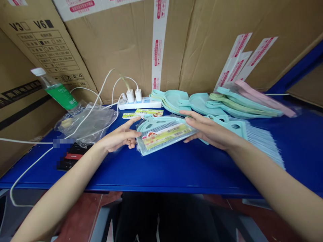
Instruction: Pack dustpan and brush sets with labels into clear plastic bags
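Observation:
A pale blue dustpan and brush set (pixel 165 133) in a clear plastic bag is in front of me, tilted, with a yellow-green label card across its bristles. My right hand (pixel 209 129) grips its right end, fingers over the top and thumb low at the front. At its left edge, my left hand (pixel 121 136) has the index finger stretched out and the thumb tip at the plastic. The other left fingers are loosely curled beside the bag. Behind the right hand and wrist lies a loose pale blue brush (pixel 262 139), partly hidden.
Stacked dustpans (pixel 174 99) line the back, with green and pink ones (pixel 264 97) at right. Label cards (pixel 148 112) lie before a power strip (pixel 148 103) with white cables. Left are plastic bags (pixel 88 121), a bottle (pixel 59 92) and a dark object (pixel 70 156). Cardboard boxes (pixel 121 43) wall the blue table (pixel 156 174).

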`<state>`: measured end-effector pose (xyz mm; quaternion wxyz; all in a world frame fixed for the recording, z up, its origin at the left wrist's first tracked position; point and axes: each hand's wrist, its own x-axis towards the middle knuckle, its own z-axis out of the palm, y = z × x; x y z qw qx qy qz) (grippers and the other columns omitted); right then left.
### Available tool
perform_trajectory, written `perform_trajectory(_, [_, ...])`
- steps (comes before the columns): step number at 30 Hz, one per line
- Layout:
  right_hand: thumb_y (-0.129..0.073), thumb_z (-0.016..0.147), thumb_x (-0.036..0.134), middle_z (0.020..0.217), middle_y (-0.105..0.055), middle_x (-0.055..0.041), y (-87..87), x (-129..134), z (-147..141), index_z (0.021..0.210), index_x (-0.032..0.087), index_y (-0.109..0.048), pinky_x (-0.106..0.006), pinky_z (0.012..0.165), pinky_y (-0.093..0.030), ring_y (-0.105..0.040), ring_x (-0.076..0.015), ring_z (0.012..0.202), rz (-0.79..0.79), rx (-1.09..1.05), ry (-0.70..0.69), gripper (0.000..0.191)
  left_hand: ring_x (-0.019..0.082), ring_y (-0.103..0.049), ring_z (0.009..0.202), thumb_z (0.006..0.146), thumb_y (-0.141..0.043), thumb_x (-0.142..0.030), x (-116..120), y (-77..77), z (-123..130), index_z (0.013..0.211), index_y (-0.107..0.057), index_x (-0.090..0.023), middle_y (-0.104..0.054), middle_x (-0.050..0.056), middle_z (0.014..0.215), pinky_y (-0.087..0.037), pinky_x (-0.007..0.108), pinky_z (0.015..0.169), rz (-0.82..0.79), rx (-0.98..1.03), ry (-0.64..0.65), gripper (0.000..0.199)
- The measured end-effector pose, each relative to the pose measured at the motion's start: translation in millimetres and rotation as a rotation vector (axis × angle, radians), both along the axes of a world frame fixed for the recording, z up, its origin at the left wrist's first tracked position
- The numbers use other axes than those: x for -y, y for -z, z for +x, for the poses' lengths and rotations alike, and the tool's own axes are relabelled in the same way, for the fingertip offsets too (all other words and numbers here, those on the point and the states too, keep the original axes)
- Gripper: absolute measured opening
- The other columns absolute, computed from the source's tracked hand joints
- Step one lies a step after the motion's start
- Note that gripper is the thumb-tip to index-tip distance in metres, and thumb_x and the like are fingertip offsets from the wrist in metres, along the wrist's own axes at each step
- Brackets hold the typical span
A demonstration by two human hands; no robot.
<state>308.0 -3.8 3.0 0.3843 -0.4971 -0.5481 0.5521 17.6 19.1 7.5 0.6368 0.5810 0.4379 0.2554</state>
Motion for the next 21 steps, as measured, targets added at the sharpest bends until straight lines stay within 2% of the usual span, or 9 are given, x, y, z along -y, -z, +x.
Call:
perform_trajectory(3, [-0.066,0.088,0.033,0.110,-0.073,-0.0043,5.1,-6,1,0.127,0.027,-0.056,-0.035,0.078,-0.065,-0.071,-0.0209,0.099,0.006,-0.214,0.045,0.041,0.008,-0.060,0.047,0.070,-0.084,-0.030,5,2.2,8,0.149,-0.037,-0.018,-0.060,-0.009,0.060,-0.050,0.018,0.046,0.055,0.020,0.013,0.092])
perform_trajectory(6, [-0.071,0.083,0.030,0.104,-0.076,-0.0020,10.8,-10,-3,0.107,0.027,-0.065,-0.036,0.091,-0.061,-0.070,-0.0211,0.105,0.009,-0.361,0.129,0.025,0.008,-0.062,0.047,0.068,-0.085,-0.030,7,6.9,18,0.133,-0.055,-0.017,-0.062,-0.008,0.061,-0.053,0.018,0.048,0.134,0.068,-0.039,0.073])
perform_trajectory(9, [-0.074,0.080,0.032,0.101,-0.077,-0.0019,14.5,-10,-12,0.092,0.026,-0.068,-0.037,0.099,-0.056,-0.069,-0.0228,0.109,0.002,-0.457,0.152,0.014,0.009,-0.063,0.048,0.065,-0.087,-0.032,8,11.5,24,0.116,-0.062,-0.017,-0.063,-0.008,0.059,-0.055,0.018,0.049,0.185,0.119,-0.122,0.059])
perform_trajectory(12, [-0.078,0.076,0.035,0.104,-0.078,-0.0009,15.6,-6,-22,0.095,0.027,-0.069,-0.039,0.102,-0.055,-0.068,-0.0239,0.113,0.021,-0.511,0.140,0.022,0.010,-0.065,0.050,0.063,-0.087,-0.035,10,16.9,28,0.109,-0.062,-0.017,-0.066,-0.007,0.062,-0.057,0.020,0.052,0.232,0.137,-0.150,0.056])
perform_trajectory(14, [-0.079,0.075,0.036,0.109,-0.077,-0.0011,15.4,-2,-26,0.104,0.028,-0.069,-0.040,0.102,-0.054,-0.067,-0.0241,0.114,0.014,-0.502,0.049,0.032,0.012,-0.068,0.054,0.064,-0.086,-0.036,13,20.0,31,0.109,-0.060,-0.017,-0.068,-0.005,0.065,-0.058,0.022,0.055,0.316,0.106,-0.128,0.055])
perform_trajectory(16, [-0.081,0.073,0.036,0.110,-0.077,-0.0011,14.3,2,-25,0.114,0.030,-0.067,-0.042,0.101,-0.055,-0.069,-0.0246,0.112,0.005,-0.484,-0.047,0.043,0.014,-0.070,0.060,0.073,-0.080,-0.036,18,21.3,33,0.112,-0.058,-0.016,-0.069,-0.003,0.070,-0.060,0.024,0.059,0.457,0.064,-0.071,0.048])
perform_trajectory(18, [-0.083,0.071,0.037,0.109,-0.077,-0.0002,11.8,4,-22,0.119,0.031,-0.065,-0.043,0.100,-0.055,-0.070,-0.0252,0.109,0.011,-0.470,-0.072,0.051,0.014,-0.072,0.067,0.087,-0.067,-0.033,23,20.5,33,0.118,-0.057,-0.016,-0.070,0.000,0.078,-0.060,0.025,0.064,0.676,0.011,0.009,0.037])
perform_trajectory(19, [-0.084,0.070,0.038,0.109,-0.077,0.0003,9.8,5,-20,0.120,0.032,-0.065,-0.043,0.100,-0.055,-0.070,-0.0256,0.109,0.021,-0.465,-0.061,0.053,0.013,-0.072,0.069,0.092,-0.060,-0.029,24,19.7,32,0.119,-0.056,-0.016,-0.071,0.002,0.082,-0.059,0.024,0.065,0.834,-0.027,0.037,0.031])
perform_trajectory(21, [-0.083,0.070,0.038,0.110,-0.077,0.0008,4.1,7,-15,0.121,0.032,-0.064,-0.044,0.101,-0.055,-0.069,-0.0264,0.113,0.047,-0.458,-0.021,0.054,0.011,-0.070,0.070,0.095,-0.052,-0.019,25,18.2,30,0.114,-0.056,-0.018,-0.072,0.003,0.087,-0.056,0.022,0.064,1.258,-0.127,0.092,0.019])
